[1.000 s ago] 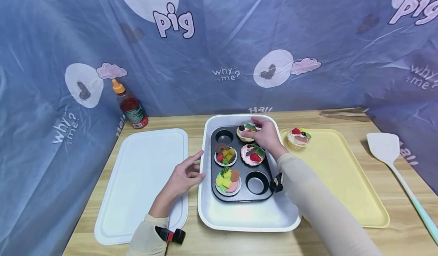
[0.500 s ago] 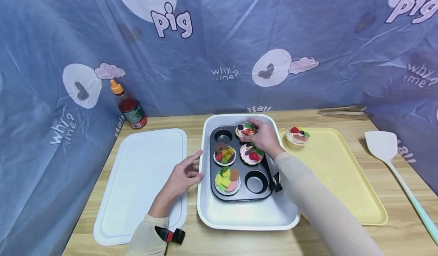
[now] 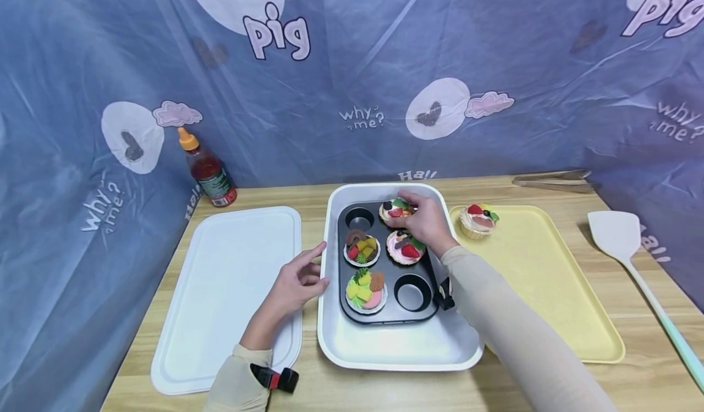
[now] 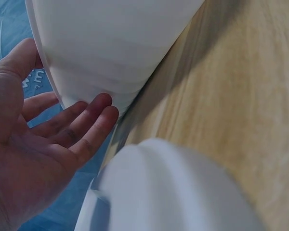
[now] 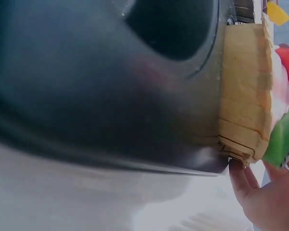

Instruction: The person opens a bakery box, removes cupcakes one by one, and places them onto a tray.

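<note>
My right hand (image 3: 429, 222) grips a fruit-topped cupcake (image 3: 395, 211) at the back right cup of a dark muffin pan (image 3: 390, 317). The pan lies inside a deep white tray (image 3: 396, 348). Just in front of that hand is a pink cream cupcake (image 3: 403, 250); its pleated case (image 5: 243, 86) fills the edge of the right wrist view. Two more cupcakes, one with brown and yellow toppings (image 3: 362, 250) and one with yellow-green pieces (image 3: 363, 293), occupy the left cups. My left hand (image 3: 291, 283) has loosely bent fingers resting against the white tray's left outer wall (image 4: 101, 53).
To the left lies a flat white tray (image 3: 236, 277), with a sauce bottle (image 3: 211, 176) behind it. A yellow tray (image 3: 555, 296) on the right bears another cupcake (image 3: 477, 221). Tongs (image 3: 552, 181) and a white spatula (image 3: 616, 235) lie farther right. A blue printed curtain (image 3: 341, 63) hangs behind.
My right hand has lowered slightly and closed in on the back right cupcake, its fingers now around it. The left hand stays in place at the white tray.
</note>
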